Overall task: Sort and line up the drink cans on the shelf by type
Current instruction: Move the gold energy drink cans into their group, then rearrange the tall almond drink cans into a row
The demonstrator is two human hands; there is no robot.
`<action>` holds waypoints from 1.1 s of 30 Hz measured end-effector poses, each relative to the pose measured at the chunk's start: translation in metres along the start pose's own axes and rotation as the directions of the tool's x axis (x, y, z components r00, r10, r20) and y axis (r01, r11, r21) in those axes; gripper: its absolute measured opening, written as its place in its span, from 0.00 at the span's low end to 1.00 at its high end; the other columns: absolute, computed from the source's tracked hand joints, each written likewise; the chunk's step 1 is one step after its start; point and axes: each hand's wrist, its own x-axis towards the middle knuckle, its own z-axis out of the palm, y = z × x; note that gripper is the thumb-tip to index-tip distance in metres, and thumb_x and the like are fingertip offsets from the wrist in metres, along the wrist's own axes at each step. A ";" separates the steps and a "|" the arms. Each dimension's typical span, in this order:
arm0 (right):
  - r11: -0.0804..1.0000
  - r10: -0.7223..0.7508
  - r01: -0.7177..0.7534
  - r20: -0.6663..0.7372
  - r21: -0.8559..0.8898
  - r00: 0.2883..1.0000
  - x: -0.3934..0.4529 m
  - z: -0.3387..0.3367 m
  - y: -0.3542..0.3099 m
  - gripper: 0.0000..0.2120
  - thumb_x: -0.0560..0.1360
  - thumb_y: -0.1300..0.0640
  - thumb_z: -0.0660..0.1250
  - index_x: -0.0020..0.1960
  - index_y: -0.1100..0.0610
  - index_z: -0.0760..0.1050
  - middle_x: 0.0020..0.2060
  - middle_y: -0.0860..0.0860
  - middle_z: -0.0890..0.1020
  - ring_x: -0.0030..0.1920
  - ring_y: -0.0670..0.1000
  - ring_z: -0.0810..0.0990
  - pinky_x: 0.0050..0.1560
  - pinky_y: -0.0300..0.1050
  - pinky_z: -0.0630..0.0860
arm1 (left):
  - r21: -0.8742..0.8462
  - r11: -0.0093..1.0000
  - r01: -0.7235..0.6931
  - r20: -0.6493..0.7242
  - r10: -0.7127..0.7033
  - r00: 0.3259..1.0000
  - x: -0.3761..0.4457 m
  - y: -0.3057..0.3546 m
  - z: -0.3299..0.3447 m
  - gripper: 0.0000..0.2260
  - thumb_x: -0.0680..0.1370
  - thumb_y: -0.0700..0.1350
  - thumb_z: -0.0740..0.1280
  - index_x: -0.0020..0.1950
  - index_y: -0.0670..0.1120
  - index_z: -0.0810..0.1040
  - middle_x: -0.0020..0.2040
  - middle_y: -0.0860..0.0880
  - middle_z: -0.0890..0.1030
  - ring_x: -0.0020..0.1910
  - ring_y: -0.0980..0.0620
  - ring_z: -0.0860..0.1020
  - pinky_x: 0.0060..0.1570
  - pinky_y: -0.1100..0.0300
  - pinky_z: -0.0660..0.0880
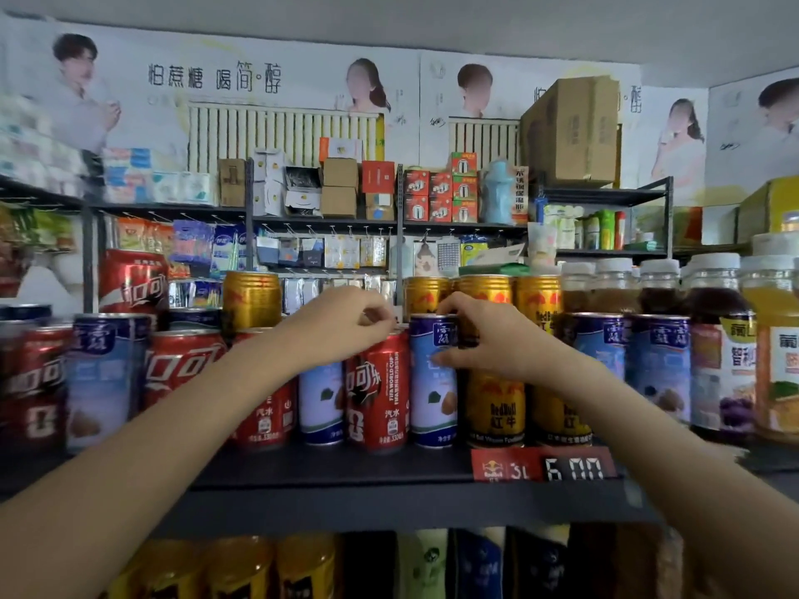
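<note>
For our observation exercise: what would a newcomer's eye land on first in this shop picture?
Two bare hands at the centre: the left hand grips a red cola can, the right hand a blue-and-white can. Around them red, blue and gold cans stand mixed on the dark shelf.

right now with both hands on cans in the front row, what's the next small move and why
Probably lift the red cola can out with the left hand gripping its top. It stands between two blue-and-white cans, splitting that type. The right hand already holds the blue-and-white one beside it, so it could slide into the gap. More red cola cans stand further left.
</note>
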 end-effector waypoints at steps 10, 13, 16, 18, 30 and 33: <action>0.912 0.171 -0.037 -0.295 0.409 0.940 -0.005 -0.010 -0.030 0.24 0.63 0.54 0.76 0.51 0.55 0.66 0.40 0.44 0.75 0.39 0.41 0.75 0.30 0.33 0.69 | 0.012 0.997 -0.070 -0.186 0.071 0.980 -0.025 0.000 -0.001 0.10 0.78 0.43 0.62 0.58 0.45 0.76 0.56 0.50 0.79 0.54 0.53 0.77 0.56 0.59 0.73; 0.849 0.135 0.103 -0.402 0.518 0.906 0.000 -0.036 -0.065 0.25 0.62 0.55 0.75 0.52 0.55 0.66 0.43 0.49 0.77 0.42 0.47 0.77 0.34 0.42 0.73 | -0.243 0.961 -0.135 -0.257 0.070 0.964 -0.042 -0.013 -0.019 0.14 0.76 0.44 0.66 0.62 0.46 0.72 0.59 0.51 0.77 0.55 0.56 0.76 0.56 0.61 0.73; 0.826 0.030 0.200 -0.395 0.528 0.918 0.010 -0.047 -0.114 0.28 0.60 0.53 0.74 0.56 0.54 0.66 0.41 0.48 0.78 0.40 0.46 0.78 0.35 0.41 0.73 | -0.478 0.864 -0.160 -0.232 0.051 0.971 -0.070 -0.030 -0.042 0.24 0.74 0.45 0.69 0.67 0.51 0.65 0.61 0.52 0.75 0.56 0.58 0.76 0.56 0.63 0.72; 0.814 -0.030 0.239 -0.373 0.529 0.927 0.019 -0.043 -0.150 0.30 0.56 0.48 0.73 0.55 0.53 0.67 0.41 0.47 0.79 0.40 0.45 0.78 0.36 0.41 0.73 | -0.582 0.798 -0.155 -0.232 0.019 0.973 -0.089 -0.047 -0.059 0.29 0.72 0.44 0.71 0.68 0.53 0.61 0.61 0.52 0.74 0.57 0.57 0.76 0.57 0.64 0.72; 0.753 -0.209 0.348 -0.298 0.559 0.931 0.113 0.090 -0.361 0.24 0.62 0.50 0.77 0.49 0.54 0.67 0.40 0.48 0.82 0.41 0.49 0.82 0.38 0.44 0.79 | -0.546 0.836 -0.050 -0.301 -0.140 0.943 -0.211 -0.219 -0.186 0.37 0.62 0.48 0.74 0.66 0.61 0.60 0.57 0.48 0.78 0.51 0.51 0.80 0.53 0.51 0.78; 0.801 -0.218 0.314 -0.240 0.509 0.946 0.132 0.123 -0.382 0.24 0.62 0.48 0.77 0.47 0.53 0.66 0.41 0.50 0.82 0.41 0.50 0.81 0.38 0.44 0.76 | -0.436 0.897 0.071 -0.212 -0.179 0.961 -0.225 -0.256 -0.194 0.33 0.62 0.50 0.75 0.62 0.59 0.64 0.55 0.51 0.78 0.50 0.51 0.80 0.53 0.49 0.77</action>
